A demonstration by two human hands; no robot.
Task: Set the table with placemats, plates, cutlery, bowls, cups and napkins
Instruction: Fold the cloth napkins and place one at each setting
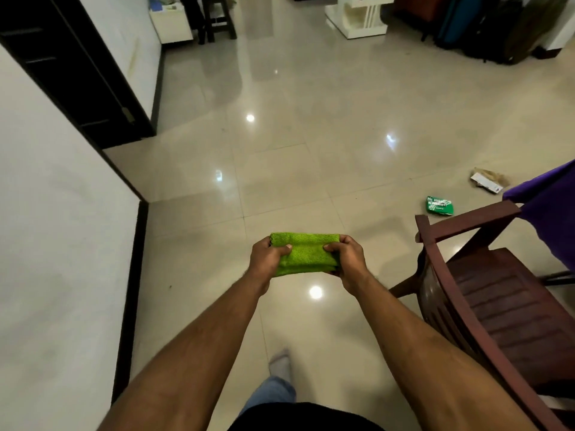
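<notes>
Holding folded green napkin (pixel 306 255) in the air between our 2 hands: left hand (pixel 267 259) grips its left end, right hand (pixel 350 259) its right end, above tile floor (pixel 311 135), wooden chair (pixel 497 290) to the right.

Indoor light, moderate, slightly dim and warm-green cast. Overhead lamps show as several round glare spots on the glossy floor (pixel 280 157), brightest just below the hands. Soft broad reflections up top near the stool (pixel 219 17). Shadows weak and diffuse. Strong wide-angle bend: the wall (pixel 46 244) and door (pixel 77 66) lean at the left edge, the chair (pixel 497 300) stretches at right. Far background soft, compression smear; cloth (pixel 306 253) reasonably sharp.
</notes>
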